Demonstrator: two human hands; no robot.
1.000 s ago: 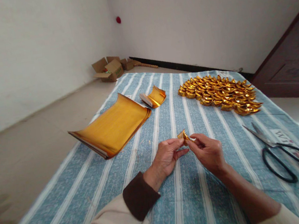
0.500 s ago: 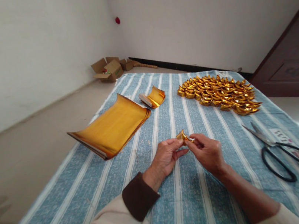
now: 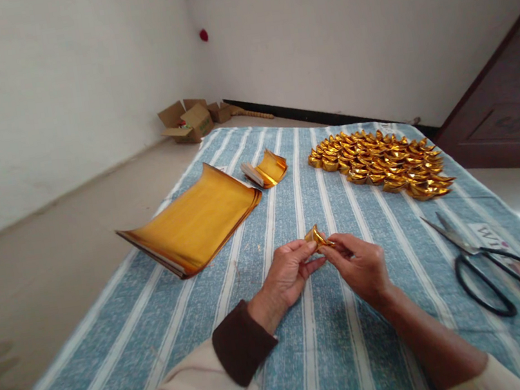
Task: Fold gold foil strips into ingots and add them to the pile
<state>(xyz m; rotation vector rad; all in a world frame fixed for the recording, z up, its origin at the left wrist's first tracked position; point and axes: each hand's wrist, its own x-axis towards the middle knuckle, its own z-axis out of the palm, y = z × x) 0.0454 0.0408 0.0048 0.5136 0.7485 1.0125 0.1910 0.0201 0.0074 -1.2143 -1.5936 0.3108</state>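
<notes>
A small piece of gold foil paper (image 3: pixel 314 236), partly folded, is pinched between both hands above the middle of the striped cloth. My left hand (image 3: pixel 291 272) grips its left side with thumb and fingers. On its right side, my right hand (image 3: pixel 359 265) holds the lower edge between thumb and fingertips, which hide part of it. Beyond them on the right sits a cluster of folded gold paper ingots (image 3: pixel 377 161). To the left lie a large stack of gold foil sheets (image 3: pixel 195 221), curled at the edges, and a smaller stack (image 3: pixel 268 169) of cut pieces.
Black-handled scissors (image 3: pixel 473 248) lie with blades parted at the right, beside a printed label. A blue-and-white striped cloth (image 3: pixel 162 327) covers the table. Cardboard boxes (image 3: pixel 191 124) stand on the floor behind it, and a dark wooden panel (image 3: pixel 504 100) is at far right.
Both hands stay almost in place. The fingers have shifted slightly on the gold foil paper, which has moved a touch to the left.
</notes>
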